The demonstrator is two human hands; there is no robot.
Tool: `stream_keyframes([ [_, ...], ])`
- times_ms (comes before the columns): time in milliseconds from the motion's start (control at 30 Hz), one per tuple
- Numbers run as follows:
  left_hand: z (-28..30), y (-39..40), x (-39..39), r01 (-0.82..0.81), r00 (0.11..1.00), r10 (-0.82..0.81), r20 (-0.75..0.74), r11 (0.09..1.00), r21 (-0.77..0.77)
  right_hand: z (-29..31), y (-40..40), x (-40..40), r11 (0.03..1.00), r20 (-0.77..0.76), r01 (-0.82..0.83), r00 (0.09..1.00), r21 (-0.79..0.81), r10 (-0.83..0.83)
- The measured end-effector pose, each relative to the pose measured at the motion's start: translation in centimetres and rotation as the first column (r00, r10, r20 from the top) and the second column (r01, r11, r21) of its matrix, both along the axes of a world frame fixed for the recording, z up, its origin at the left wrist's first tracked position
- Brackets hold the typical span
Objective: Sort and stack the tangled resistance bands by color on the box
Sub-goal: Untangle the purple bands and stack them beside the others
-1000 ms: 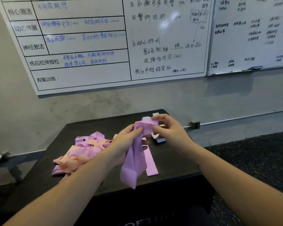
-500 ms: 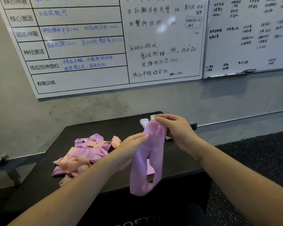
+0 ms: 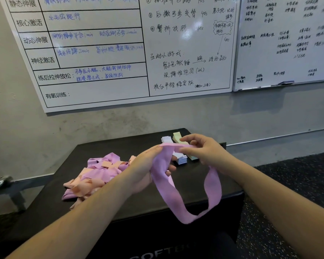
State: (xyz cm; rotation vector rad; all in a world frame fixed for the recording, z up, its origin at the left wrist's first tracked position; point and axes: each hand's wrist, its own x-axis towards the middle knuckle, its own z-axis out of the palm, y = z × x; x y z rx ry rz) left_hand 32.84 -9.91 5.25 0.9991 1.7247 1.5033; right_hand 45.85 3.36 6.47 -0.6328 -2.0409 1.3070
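Both my left hand [image 3: 148, 171] and right hand [image 3: 204, 150] pinch one stretchy purple loop band [image 3: 185, 199] above the black box [image 3: 101, 208]; its sagging loop (hanging low) could snag the tangled pink-and-peach pile [image 3: 95, 174].

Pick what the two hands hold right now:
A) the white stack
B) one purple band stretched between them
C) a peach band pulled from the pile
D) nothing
B: the left hand and right hand each grip the purple band, whose loop hangs below them.
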Motion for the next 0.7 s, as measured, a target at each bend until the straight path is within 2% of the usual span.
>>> stream_keyframes([
  [67, 0.2, 0.4, -1.2, -0.018, 0.999, 0.020, 0.046, 0.999, -0.042, 0.0, 0.0, 0.5, 0.997, 0.037, -0.036, 0.999, 0.062, 0.034],
  [133, 0.8, -0.3, -2.6, 0.135, 0.976, -0.132, 0.173, 0.991, -0.003, -0.1, 0.2, 0.6, 0.992, 0.001, 0.006, 1.000, 0.123, -0.006],
  [167, 0.7, -1.0, -3.1, 0.189, 0.964, -0.187, 0.190, 0.982, 0.007, -0.2, 0.3, 0.6, 0.992, -0.035, 0.051, 0.998, 0.117, -0.047],
  [300, 0.3, -1.0, -3.2, 0.208, 0.970, -0.201, 0.136, 0.977, -0.037, 0.0, 0.5, 1.0, 0.998, -0.142, 0.053, 0.988, -0.032, -0.057],
  [467, 0.8, -1.3, -2.9, 0.190, 0.982, -0.187, 0.034, 0.957, -0.218, -0.5, 1.3, 1.4, 0.993, -0.116, 0.116, 0.987, 0.032, -0.112],
  [533, 0.9, -1.2, -3.0, 0.238, 0.969, -0.215, 0.118, 0.942, -0.236, -0.6, 1.6, 1.4, 0.995, -0.105, 0.104, 0.989, -0.002, -0.103],
  [633, 1.2, -1.1, -3.2, 0.338, 0.912, -0.274, 0.306, 0.924, -0.180, -0.7, 1.6, 1.3, 0.992, -0.164, 0.094, 0.981, -0.088, -0.107],
  [700, 1.6, -1.1, -3.2, 0.346, 0.893, -0.280, 0.352, 0.928, -0.140, -0.7, 1.5, 1.5, 0.989, -0.199, 0.090, 0.974, -0.115, -0.111],
])
